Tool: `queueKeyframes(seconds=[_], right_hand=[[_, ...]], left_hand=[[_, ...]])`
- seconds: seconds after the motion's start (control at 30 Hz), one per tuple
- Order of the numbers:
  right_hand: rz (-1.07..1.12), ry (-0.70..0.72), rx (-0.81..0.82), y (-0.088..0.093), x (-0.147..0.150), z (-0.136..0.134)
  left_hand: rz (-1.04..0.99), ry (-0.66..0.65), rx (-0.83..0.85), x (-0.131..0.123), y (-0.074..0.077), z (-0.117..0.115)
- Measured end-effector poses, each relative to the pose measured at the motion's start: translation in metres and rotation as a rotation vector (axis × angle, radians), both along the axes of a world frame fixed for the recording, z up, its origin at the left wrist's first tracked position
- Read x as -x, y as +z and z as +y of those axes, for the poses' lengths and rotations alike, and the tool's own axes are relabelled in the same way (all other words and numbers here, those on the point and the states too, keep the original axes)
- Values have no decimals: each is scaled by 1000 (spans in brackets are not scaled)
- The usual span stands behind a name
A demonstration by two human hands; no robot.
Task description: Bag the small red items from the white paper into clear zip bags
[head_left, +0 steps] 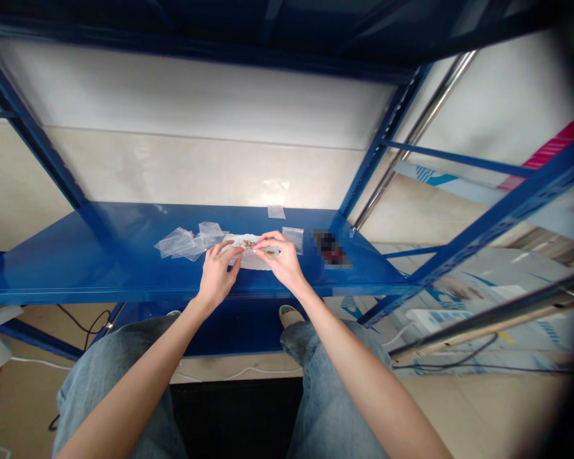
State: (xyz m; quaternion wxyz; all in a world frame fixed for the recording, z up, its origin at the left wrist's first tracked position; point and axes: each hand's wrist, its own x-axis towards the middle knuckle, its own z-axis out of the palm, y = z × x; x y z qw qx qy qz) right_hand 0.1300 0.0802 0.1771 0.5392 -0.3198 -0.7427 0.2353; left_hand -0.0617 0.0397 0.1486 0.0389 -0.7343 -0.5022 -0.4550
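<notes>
A blue metal shelf [76, 268] lies in front of me at knee height. My left hand [219, 273] and my right hand [282, 260] meet over a white sheet [253, 260] holding small brown bits [249, 243]. Fingers of my left hand are curled with the tips resting on the sheet's left edge. My right hand pinches something small at the sheet's top. A heap of small clear plastic bags [189, 242] lies just left of my left hand.
Single clear bags lie at the right of the sheet [294, 237] and further back [276, 211]. A blurred dark object [330, 248] sits at the shelf's right end. Blue uprights and a chrome pole [411, 137] stand right; cables cross the floor.
</notes>
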Motion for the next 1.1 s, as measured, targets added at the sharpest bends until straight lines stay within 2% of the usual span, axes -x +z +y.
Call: queueKeyframes(seconds=[0.5, 0.9, 1.03, 1.1], right_hand=[[-31, -15, -23, -1, 0, 2], [-33, -41, -24, -4, 1, 6], [21, -182, -18, -11, -17, 29], [-43, -259, -11, -17, -27, 42]], left_hand=[[-6, -46, -40, 0, 1, -1], [-49, -46, -2, 0, 2, -1], [-93, -39, 15, 1, 1, 1], [-144, -45, 34, 2, 0, 2]])
